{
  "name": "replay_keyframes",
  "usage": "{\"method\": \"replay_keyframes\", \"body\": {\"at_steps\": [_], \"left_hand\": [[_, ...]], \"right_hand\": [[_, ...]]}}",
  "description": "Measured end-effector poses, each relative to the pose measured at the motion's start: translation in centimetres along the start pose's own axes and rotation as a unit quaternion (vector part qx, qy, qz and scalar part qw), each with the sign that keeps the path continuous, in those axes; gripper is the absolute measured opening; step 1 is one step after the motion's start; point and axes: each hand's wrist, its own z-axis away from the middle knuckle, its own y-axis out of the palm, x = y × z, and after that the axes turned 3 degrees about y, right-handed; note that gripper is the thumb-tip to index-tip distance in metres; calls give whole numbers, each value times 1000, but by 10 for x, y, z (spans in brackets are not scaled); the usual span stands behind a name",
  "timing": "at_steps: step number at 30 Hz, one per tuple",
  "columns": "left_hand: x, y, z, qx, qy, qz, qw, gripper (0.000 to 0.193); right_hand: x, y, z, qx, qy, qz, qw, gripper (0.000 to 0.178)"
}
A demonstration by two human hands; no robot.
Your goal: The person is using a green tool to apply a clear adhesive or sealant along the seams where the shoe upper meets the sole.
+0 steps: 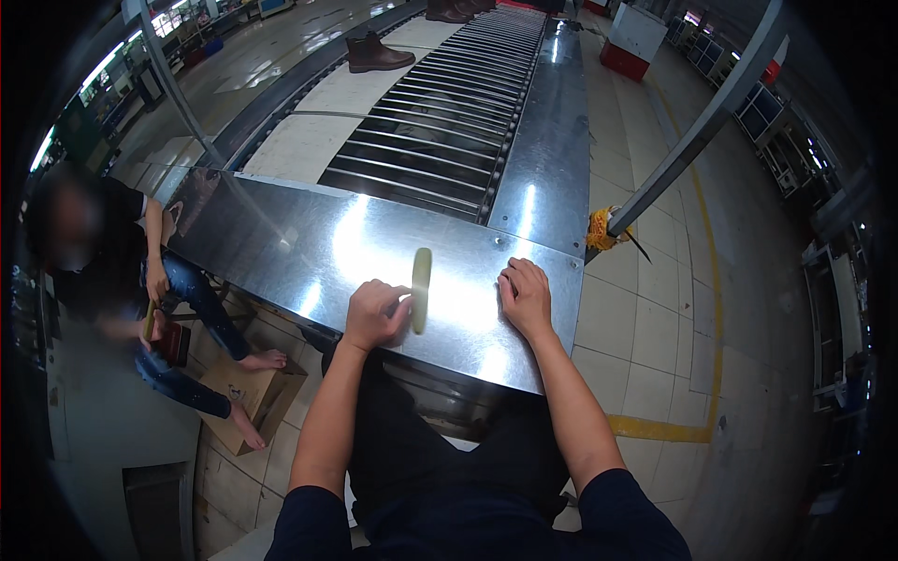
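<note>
A long, narrow yellow-green piece with rounded ends [421, 291], its kind unclear and slightly blurred, is above or on the shiny metal tabletop [281, 238]. Just left of it is my left hand [375, 314], fingers bent and thumb pointing toward the piece. Whether the thumb touches it I cannot tell; the fingers are not wrapped round it. My right hand [527, 297] rests on the metal near the right edge, fingers loosely bent, with nothing visible in it.
Beyond the tabletop runs a roller conveyor [440, 112] with a brown boot [376, 53] beside it. At left another person [103, 243] sits holding a slim yellowish piece [149, 321], bare feet on a cardboard box [253, 393]. A metal post [697, 122] with yellow wrapping [606, 230] stands right.
</note>
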Motion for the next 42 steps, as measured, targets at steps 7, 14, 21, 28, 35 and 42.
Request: {"method": "replay_keyframes", "body": {"at_steps": [7, 14, 21, 28, 35, 42], "left_hand": [[-8, 2, -16, -89, 90, -108, 986, 37], [-9, -2, -9, -48, 21, -28, 998, 31], [-17, -6, -17, -94, 121, -94, 984, 29], [-19, -4, -12, -72, 46, -53, 995, 26], [-7, -1, -10, -69, 60, -74, 993, 33], [-11, 4, -13, -81, 59, -52, 994, 32]], "right_hand": [[1, 0, 0, 1, 5, 1, 1000, 16], [1, -1, 0, -3, 4, -3, 1000, 16], [1, 0, 0, -2, 0, -4, 1000, 16], [1, -1, 0, -3, 2, -3, 1000, 17], [1, -2, 0, -3, 4, 1, 1000, 16], [-1, -1, -1, -6, -4, -2, 1000, 16]]}}
